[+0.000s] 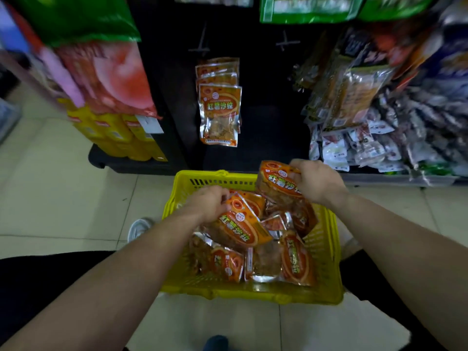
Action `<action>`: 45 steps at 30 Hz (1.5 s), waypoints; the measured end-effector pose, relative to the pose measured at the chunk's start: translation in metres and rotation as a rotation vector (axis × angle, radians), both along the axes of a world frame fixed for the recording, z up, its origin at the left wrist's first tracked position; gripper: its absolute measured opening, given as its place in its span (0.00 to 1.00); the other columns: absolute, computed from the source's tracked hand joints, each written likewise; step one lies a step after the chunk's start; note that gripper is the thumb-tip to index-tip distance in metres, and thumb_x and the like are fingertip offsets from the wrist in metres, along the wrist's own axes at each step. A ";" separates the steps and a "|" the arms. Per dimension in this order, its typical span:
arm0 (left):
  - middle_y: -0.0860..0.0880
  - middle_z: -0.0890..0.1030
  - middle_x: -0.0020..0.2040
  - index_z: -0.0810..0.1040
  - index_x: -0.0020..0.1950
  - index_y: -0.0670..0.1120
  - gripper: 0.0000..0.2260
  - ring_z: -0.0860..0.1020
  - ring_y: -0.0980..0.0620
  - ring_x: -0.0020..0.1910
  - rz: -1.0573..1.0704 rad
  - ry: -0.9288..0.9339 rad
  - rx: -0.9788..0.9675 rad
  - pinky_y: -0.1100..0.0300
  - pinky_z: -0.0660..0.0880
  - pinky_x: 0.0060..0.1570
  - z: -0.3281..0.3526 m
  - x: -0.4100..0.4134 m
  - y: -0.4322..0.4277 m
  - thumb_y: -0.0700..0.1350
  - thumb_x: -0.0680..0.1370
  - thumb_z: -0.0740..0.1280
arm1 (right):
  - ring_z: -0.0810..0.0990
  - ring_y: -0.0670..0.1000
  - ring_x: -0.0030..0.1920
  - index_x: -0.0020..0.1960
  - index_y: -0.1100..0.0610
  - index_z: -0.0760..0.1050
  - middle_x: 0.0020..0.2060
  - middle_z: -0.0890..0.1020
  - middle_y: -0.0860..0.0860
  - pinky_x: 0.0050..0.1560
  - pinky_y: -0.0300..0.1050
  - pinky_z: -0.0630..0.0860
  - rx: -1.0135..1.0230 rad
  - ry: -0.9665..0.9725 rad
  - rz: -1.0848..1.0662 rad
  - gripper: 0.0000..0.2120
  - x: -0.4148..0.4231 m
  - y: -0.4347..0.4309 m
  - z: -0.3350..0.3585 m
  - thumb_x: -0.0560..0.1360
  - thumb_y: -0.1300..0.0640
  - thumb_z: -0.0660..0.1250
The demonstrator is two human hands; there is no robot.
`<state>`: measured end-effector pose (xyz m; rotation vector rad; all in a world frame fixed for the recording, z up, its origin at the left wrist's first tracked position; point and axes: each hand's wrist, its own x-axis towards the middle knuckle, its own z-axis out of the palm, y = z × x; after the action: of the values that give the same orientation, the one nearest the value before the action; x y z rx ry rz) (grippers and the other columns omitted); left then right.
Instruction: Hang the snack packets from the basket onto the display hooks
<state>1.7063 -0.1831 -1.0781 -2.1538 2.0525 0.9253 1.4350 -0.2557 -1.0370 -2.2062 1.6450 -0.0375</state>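
Left forearm [114, 287] and right forearm [405, 249] are reaching forward from the bottom corners toward the basket [253, 295], a yellow plastic one sitting on the tiled floor [50, 198] in front of a dark panel [266, 97].

The left hand [207, 202] is hovering over the far left part of the basket. Its fingers are curling round the top edge of the left packet [240, 226], an orange one lying tilted on top of the pile.

The right hand [316, 183] is holding the right packet [278, 182] above the basket's far right corner. Its fingers are clamping on the upper end, and the printed face is tilting toward the camera. Whether its lower end is touching the pile, I cannot tell.

Loose packets [296, 259], orange and silver, are lying jumbled in the basket, some face up and some on edge.

Hung packets [219, 110] are hanging in an overlapping stack on the panel, just beyond the basket's far rim. Two hooks [286, 41] are sticking out of the panel higher up, one above the stack and one to its right.

Yellow packs [114, 133] are standing at the left under red and green bags, blurred. Pale packets [367, 143] are crowding the rack on the right. A white shoe [139, 228] is showing just left of the basket.
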 end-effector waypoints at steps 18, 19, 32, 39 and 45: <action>0.57 0.83 0.40 0.75 0.41 0.58 0.08 0.82 0.57 0.42 0.160 0.343 -0.557 0.51 0.81 0.41 0.132 0.048 -0.012 0.49 0.78 0.71 | 0.80 0.50 0.44 0.42 0.43 0.76 0.39 0.81 0.42 0.41 0.51 0.79 -0.143 -0.064 0.005 0.08 -0.007 0.004 0.102 0.75 0.41 0.69; 0.61 0.83 0.39 0.75 0.41 0.61 0.10 0.82 0.60 0.41 0.154 0.347 -0.575 0.54 0.80 0.39 0.131 0.048 -0.014 0.49 0.78 0.70 | 0.79 0.49 0.42 0.41 0.44 0.76 0.37 0.80 0.42 0.40 0.50 0.79 -0.138 -0.060 0.003 0.09 -0.007 0.000 0.101 0.74 0.41 0.70; 0.60 0.85 0.50 0.77 0.52 0.62 0.09 0.82 0.62 0.53 0.161 0.542 -0.469 0.61 0.80 0.50 0.119 0.036 -0.044 0.46 0.82 0.67 | 0.79 0.43 0.40 0.40 0.45 0.78 0.36 0.81 0.42 0.39 0.49 0.78 0.029 -0.150 0.210 0.08 0.011 -0.027 0.091 0.73 0.43 0.73; 0.59 0.85 0.51 0.79 0.57 0.54 0.05 0.83 0.61 0.53 0.116 0.679 -0.352 0.68 0.78 0.46 0.118 0.016 -0.041 0.46 0.82 0.66 | 0.76 0.48 0.50 0.42 0.45 0.74 0.50 0.76 0.44 0.48 0.47 0.73 -0.179 -0.323 0.156 0.11 0.027 -0.028 0.095 0.71 0.47 0.76; 0.59 0.85 0.51 0.79 0.57 0.53 0.06 0.82 0.61 0.54 0.115 0.684 -0.306 0.65 0.78 0.50 0.118 0.011 -0.039 0.45 0.82 0.66 | 0.80 0.48 0.47 0.41 0.46 0.72 0.43 0.81 0.43 0.41 0.47 0.76 -0.125 -0.295 0.121 0.11 0.029 -0.026 0.096 0.72 0.45 0.74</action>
<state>1.7175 -0.2223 -0.9602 -2.3463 2.5077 1.6493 1.4637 -0.2821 -0.9414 -2.2589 1.3797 -0.4219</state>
